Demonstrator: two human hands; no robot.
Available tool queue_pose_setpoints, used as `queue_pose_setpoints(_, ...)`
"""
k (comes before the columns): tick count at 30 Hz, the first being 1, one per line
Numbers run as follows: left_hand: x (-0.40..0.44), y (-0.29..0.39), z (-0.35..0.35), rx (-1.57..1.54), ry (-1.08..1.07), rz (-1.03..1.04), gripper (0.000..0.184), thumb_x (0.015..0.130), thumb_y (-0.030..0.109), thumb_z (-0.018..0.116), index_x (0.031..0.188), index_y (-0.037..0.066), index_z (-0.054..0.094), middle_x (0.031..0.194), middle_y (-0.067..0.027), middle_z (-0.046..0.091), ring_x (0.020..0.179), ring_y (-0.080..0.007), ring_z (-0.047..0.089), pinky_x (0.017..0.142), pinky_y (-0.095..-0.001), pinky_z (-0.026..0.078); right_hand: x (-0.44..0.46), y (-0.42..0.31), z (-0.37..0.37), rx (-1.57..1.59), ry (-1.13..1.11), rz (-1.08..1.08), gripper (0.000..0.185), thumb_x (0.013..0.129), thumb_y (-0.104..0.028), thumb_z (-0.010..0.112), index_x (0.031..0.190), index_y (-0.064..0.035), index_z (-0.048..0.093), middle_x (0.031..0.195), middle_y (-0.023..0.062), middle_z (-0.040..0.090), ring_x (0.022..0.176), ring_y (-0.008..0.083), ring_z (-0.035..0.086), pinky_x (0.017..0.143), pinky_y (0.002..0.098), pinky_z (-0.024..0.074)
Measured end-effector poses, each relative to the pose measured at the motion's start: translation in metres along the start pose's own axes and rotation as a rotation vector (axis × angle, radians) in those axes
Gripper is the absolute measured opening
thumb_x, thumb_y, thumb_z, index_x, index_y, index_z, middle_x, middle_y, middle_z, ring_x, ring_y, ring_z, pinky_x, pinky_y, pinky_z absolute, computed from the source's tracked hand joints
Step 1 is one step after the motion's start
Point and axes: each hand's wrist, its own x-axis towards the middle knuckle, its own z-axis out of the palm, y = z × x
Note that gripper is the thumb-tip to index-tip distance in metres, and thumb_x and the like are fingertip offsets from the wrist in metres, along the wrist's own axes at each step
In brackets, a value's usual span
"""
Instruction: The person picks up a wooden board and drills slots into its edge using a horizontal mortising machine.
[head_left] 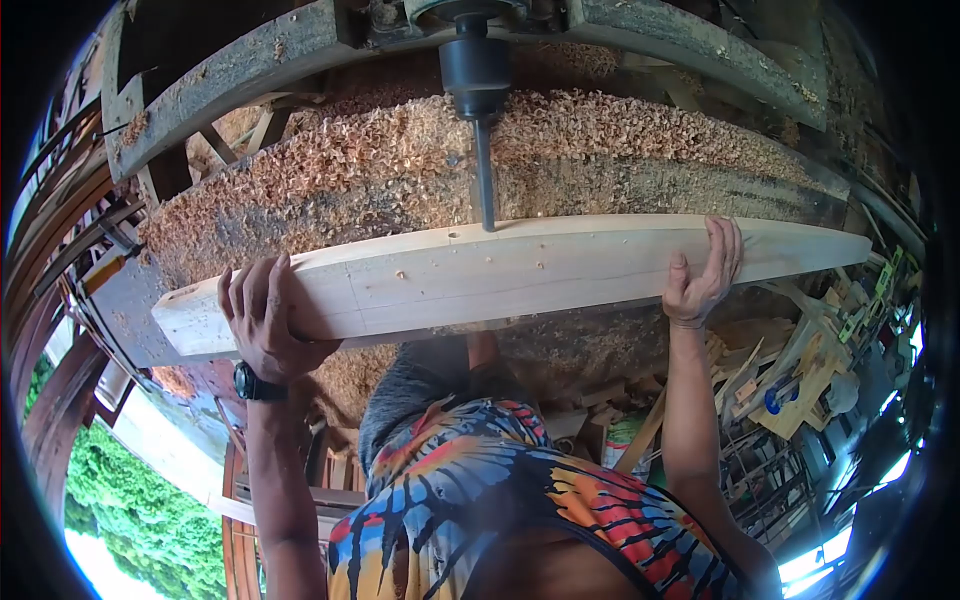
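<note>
A long, pale wooden board with tapered ends lies across the bench, its narrow edge turned up toward the drill. My left hand, a dark watch at its wrist, grips the board near its left end, fingers curled over the top edge. Toward the other end, my right hand clasps the board with fingers over the edge and thumb on the near face. Between them a drill bit, held in a black chuck, meets the top edge. A small hole shows just left of the bit.
Curled wood shavings are heaped along the bench behind the board. A thick weathered beam crosses the far side. Wood offcuts and clutter lie at the right. A yellow-handled tool is at the left.
</note>
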Motion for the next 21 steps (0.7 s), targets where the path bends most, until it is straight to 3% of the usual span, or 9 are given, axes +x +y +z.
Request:
queue_pose_setpoints(4, 0.0012, -0.0008, 0.0016, -0.007, 0.036, 0.008, 0.108, 0.054, 0.035, 0.096, 0.149, 0.006, 0.055, 0.136, -0.0156, 0.064, 0.129, -0.0361, 0.061, 0.120, -0.0630, 0.031, -0.0013, 0.0016, 0.0010, -0.003, -0.003, 0.005, 0.073, 0.100, -0.062, 0.056, 0.131, 0.0043, 0.064, 0.134, 0.0215, 0.064, 0.133, 0.0461, 0.054, 0.115, 0.0581, 0.0369)
queue_pose_setpoints(7, 0.0025, 0.0002, -0.0004, 0.015, 0.018, 0.009, 0.107, 0.051, 0.033, 0.094, 0.147, 0.004, 0.056, 0.140, -0.0201, 0.062, 0.130, -0.0408, 0.059, 0.119, -0.0650, 0.034, -0.0019, 0.0014, 0.0010, -0.014, -0.012, 0.012, 0.073, 0.100, -0.061, 0.056, 0.131, 0.0044, 0.064, 0.134, 0.0219, 0.064, 0.134, 0.0466, 0.054, 0.115, 0.0583, 0.0369)
queue_pose_setpoints(21, 0.0018, -0.0030, 0.0014, 0.009, 0.036, 0.031, 0.110, 0.050, 0.033, 0.095, 0.149, 0.004, 0.055, 0.139, -0.0190, 0.062, 0.130, -0.0394, 0.059, 0.119, -0.0633, 0.034, -0.0027, -0.0003, -0.0019, -0.024, -0.025, -0.012, 0.065, 0.099, -0.049, 0.058, 0.135, 0.0054, 0.063, 0.137, 0.0231, 0.063, 0.135, 0.0461, 0.054, 0.117, 0.0565, 0.0369)
